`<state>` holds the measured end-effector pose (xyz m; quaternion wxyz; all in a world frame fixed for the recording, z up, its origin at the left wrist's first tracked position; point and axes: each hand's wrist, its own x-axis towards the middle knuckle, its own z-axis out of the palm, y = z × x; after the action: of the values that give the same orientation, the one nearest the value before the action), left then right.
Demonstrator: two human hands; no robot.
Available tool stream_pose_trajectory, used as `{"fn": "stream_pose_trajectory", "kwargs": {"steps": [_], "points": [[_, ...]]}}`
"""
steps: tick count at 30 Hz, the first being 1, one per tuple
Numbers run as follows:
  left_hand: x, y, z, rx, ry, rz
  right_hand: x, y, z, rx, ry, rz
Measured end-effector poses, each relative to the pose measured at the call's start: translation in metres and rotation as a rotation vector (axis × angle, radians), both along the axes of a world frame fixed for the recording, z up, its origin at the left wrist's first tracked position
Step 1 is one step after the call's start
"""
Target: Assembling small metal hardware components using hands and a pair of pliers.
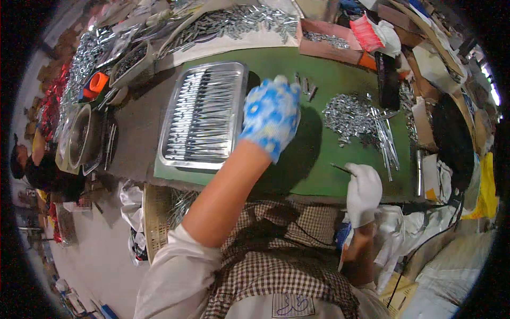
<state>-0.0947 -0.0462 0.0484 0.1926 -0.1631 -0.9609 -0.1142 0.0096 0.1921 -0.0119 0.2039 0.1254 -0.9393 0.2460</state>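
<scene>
My left hand [270, 116], in a blue flowered glove, is raised over the green mat [319, 170] beside the right rim of a shiny metal tray [175, 114] filled with rows of thin metal rods. Whether it holds anything is hidden. My right hand [363, 191], in a white glove, rests near the mat's front edge and pinches a thin dark metal rod [341, 169]. A heap of small metal nuts [348, 114] lies right of centre, with a bundle of long thin rods [387, 141] beside it. A few short pins [306, 87] lie beyond my left hand.
A cardboard box [324, 45] of metal parts and a big spread of screws [239, 24] sit at the back. A black flat case [388, 80] lies far right. Metal bowls [79, 138], an orange tape roll [97, 82] and bags clutter the left. Another person [32, 165] sits at far left.
</scene>
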Motion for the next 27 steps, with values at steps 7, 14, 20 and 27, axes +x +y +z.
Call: {"fn": "stream_pose_trajectory", "kwargs": {"steps": [7, 14, 20, 27], "points": [[-0.088, 0.024, -0.014, -0.013, -0.329, 0.162, 0.002, 0.001, -0.004, 0.010, 0.032, -0.014], [-0.016, 0.016, -0.014, -0.222, -0.283, -0.001, 0.003, 0.010, 0.012, -0.099, -0.027, 0.024], [0.076, 0.021, -0.029, 0.106, -0.278, -0.323, 0.001, 0.023, 0.020, 0.061, -0.054, 0.065], [0.092, 0.043, -0.037, 0.236, -0.220, -0.296, 0.000, 0.023, 0.021, 0.071, 0.016, 0.068]]}}
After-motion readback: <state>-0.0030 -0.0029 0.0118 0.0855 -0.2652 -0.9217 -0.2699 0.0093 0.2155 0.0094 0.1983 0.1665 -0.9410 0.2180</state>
